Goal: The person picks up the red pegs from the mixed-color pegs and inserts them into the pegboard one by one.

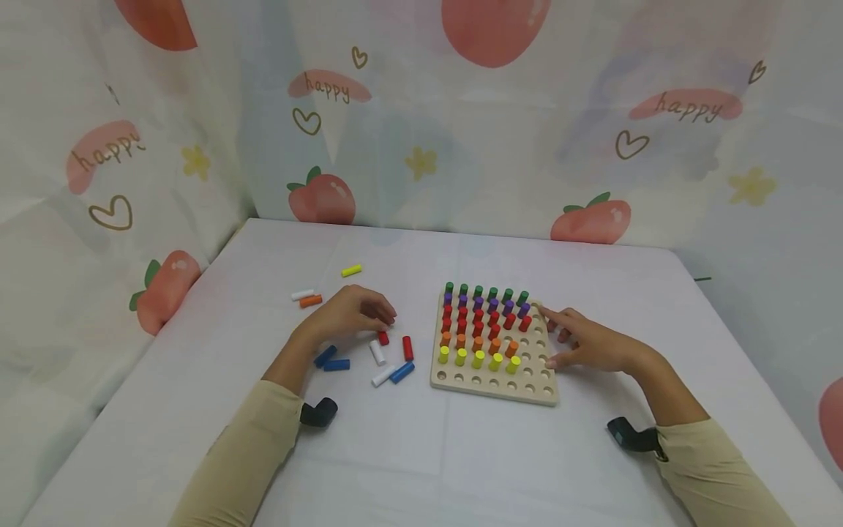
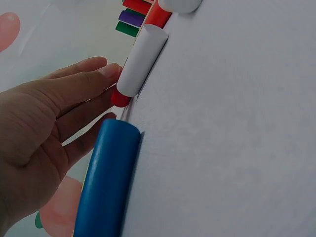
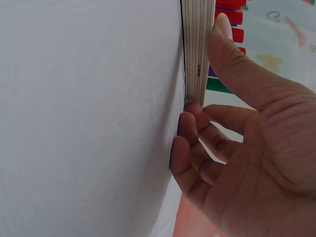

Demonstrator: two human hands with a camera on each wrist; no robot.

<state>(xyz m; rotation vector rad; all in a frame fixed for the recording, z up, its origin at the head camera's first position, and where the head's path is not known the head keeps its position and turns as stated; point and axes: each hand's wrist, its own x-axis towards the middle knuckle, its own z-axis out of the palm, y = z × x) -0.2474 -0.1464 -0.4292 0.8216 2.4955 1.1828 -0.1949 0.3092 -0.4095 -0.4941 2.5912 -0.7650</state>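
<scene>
My left hand (image 1: pixel 349 311) is over loose pegs left of the pegboard, fingers slightly bent. Its fingertips are close to a short red peg (image 1: pixel 383 339); whether they touch it is unclear. In the left wrist view a white peg (image 2: pixel 143 59) partly covers that red peg (image 2: pixel 120 100), and a blue peg (image 2: pixel 106 182) lies nearer. At the right edge of the wooden pegboard (image 1: pixel 487 391) rests my right hand (image 1: pixel 596 344), thumb and fingers spread along the edge. The right wrist view shows the thumb (image 3: pixel 223 29) against the board's side (image 3: pixel 197 59). The board bears rows of green, purple, red, orange and yellow pegs.
Another red peg (image 1: pixel 407 348) and several white and blue pegs lie between left hand and board. Farther back are a yellow peg (image 1: pixel 352 270), a white peg (image 1: pixel 303 295) and an orange peg (image 1: pixel 311 301). A printed cloth hangs behind the white table (image 1: pixel 395 468).
</scene>
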